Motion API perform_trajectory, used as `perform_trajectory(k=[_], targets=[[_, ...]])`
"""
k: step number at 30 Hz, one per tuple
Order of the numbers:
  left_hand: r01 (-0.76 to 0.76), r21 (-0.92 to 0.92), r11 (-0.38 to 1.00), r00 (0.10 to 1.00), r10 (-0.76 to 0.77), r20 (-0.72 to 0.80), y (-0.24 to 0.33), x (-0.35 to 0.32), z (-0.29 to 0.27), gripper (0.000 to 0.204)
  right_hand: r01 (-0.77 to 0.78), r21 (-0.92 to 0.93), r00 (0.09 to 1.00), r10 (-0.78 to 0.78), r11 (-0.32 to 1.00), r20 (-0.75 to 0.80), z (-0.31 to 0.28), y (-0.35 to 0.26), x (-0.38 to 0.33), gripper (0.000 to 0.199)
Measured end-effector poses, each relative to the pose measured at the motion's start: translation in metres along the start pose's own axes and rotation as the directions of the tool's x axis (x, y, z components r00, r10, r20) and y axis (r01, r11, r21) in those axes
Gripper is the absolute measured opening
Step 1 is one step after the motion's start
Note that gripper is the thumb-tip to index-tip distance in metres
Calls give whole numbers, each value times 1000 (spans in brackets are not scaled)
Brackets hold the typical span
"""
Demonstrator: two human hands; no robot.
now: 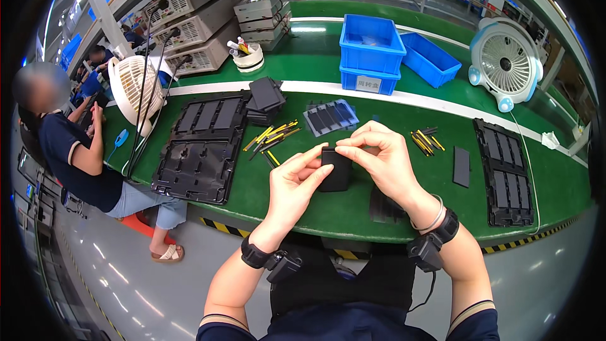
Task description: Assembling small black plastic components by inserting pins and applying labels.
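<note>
Bare forearms (235, 284) wearing black strapped wrist units (284, 266) reach over a broad green table (432, 170), smooth and faintly glossy. Shiny, thin-walled, a black moulded tray (197, 163) lies to the left. Between both hands, at the table's near side, stands a flat black rectangular piece, (336, 178) matte; it looks light and stiff, perhaps easily scuffed, best taken by its edges. Each grip pinches it: left hand (294, 180) at the left edge, right hand (381, 156) along the top. Slim yellow-and-black strips (273, 136) lie loose nearby.
</note>
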State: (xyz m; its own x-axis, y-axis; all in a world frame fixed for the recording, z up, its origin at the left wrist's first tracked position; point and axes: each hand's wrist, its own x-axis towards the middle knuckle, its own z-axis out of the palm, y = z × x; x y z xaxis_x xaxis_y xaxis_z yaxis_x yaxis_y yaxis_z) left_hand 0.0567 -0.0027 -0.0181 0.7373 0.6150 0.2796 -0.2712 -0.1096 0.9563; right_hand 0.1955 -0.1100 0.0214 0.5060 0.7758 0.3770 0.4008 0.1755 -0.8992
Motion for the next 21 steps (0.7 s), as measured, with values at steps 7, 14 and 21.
perform_trajectory(k=[7, 14, 21], targets=[[-19, 16, 1000, 1000, 19, 14, -2, 0, -1, 37, -3, -126, 1000, 5, 992, 14, -1, -7, 1, 13], [100, -117, 988, 995, -100, 6, -1, 1, -4, 37, 26, 7, 999, -26, 1000, 40, 3, 6, -1, 21], [35, 259, 965, 980, -84, 178, 33, 31, -19, 27, -271, 346, 962, 245, 898, 116, -3, 19, -3, 20]])
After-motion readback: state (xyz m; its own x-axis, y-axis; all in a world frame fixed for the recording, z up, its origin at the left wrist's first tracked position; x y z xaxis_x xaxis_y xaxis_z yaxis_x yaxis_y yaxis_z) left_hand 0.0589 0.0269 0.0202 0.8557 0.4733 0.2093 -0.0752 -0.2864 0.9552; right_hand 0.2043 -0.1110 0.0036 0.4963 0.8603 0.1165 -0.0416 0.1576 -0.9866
